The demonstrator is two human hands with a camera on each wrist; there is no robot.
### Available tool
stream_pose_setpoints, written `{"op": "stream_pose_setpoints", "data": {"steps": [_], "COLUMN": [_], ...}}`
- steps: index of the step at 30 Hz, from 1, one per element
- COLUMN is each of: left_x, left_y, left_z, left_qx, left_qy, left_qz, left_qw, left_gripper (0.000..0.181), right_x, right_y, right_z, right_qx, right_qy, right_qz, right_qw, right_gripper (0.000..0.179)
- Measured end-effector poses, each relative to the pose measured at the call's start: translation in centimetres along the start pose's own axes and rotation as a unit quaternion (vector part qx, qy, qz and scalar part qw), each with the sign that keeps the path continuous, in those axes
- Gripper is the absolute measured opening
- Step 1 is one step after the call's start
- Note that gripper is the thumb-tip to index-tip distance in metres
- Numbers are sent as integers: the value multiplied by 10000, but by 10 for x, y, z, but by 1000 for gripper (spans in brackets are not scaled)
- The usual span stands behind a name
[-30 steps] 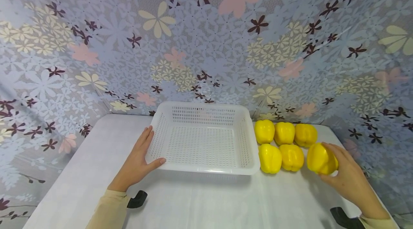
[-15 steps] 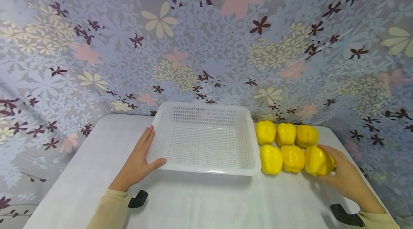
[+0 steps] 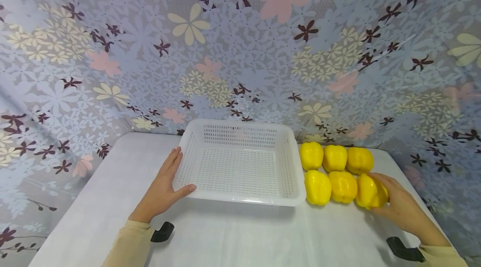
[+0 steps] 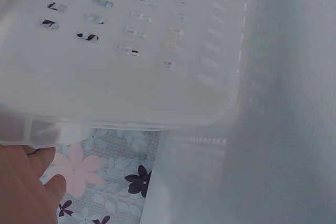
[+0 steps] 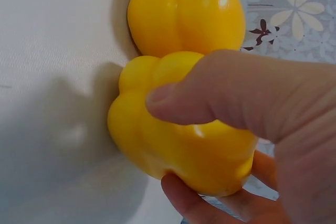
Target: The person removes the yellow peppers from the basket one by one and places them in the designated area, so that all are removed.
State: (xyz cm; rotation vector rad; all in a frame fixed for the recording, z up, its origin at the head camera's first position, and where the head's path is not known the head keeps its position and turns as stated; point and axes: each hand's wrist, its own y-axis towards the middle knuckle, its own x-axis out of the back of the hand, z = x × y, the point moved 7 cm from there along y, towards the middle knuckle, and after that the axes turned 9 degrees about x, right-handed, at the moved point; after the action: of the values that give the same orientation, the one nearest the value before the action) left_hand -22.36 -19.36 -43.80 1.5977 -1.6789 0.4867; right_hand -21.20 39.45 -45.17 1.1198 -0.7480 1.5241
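Observation:
In the head view, my left hand (image 3: 159, 194) holds the near left corner of a white slotted plastic basket (image 3: 244, 198). Its thumb lies over the front rim and its fingers run along the left side; the left wrist view has fingertips (image 4: 44, 163) just under the rim. My right hand (image 3: 402, 212) grips a yellow bell pepper (image 3: 365, 191) at the right end of the front row. The thumb (image 5: 178, 103) presses on one side, fingers around the other. This pepper overlaps its neighbour, another yellow bell pepper (image 5: 186, 19), in the right wrist view.
To the basket's right, several more yellow bell peppers (image 3: 335, 158) form two rows on the white-covered table (image 3: 255, 237). A flowered cloth (image 3: 240, 49) hangs behind and at both sides. Black wrist mounts (image 3: 403, 250) show below both hands.
My right hand has brought its bell pepper left and slightly down, up against the front row. The left hand stays on the basket; the head view has shifted slightly.

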Motion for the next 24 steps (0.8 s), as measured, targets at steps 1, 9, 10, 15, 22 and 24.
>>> {"op": "stream_pose_setpoints", "data": {"steps": [1, 9, 10, 15, 22, 24], "left_x": [0, 0, 0, 0, 1, 0], "left_y": [0, 0, 0, 0, 0, 0], "left_z": [0, 0, 0, 0, 1, 1], "left_qx": [-4, -9, -4, -5, 15, 4], "left_qy": [4, 16, 20, 10, -11, 13], "left_qz": [-2, 0, 2, 5, 16, 10], "left_qw": [10000, 10000, 10000, 10000, 10000, 10000], "left_gripper": [104, 103, 103, 103, 103, 103], "right_x": [-1, -2, -1, 0, -2, -2], "right_y": [1, 4, 5, 9, 13, 13], "right_z": [-1, -4, -4, -6, -10, -10], "right_qx": [-11, 36, 43, 101, -30, -44], "right_qy": [5, -19, -18, 4, 183, 245], "right_qz": [34, 199, 229, 346, 523, 550], "right_qw": [10000, 9998, 9997, 9994, 9985, 9982], "right_gripper": [100, 100, 100, 101, 101, 101]}}
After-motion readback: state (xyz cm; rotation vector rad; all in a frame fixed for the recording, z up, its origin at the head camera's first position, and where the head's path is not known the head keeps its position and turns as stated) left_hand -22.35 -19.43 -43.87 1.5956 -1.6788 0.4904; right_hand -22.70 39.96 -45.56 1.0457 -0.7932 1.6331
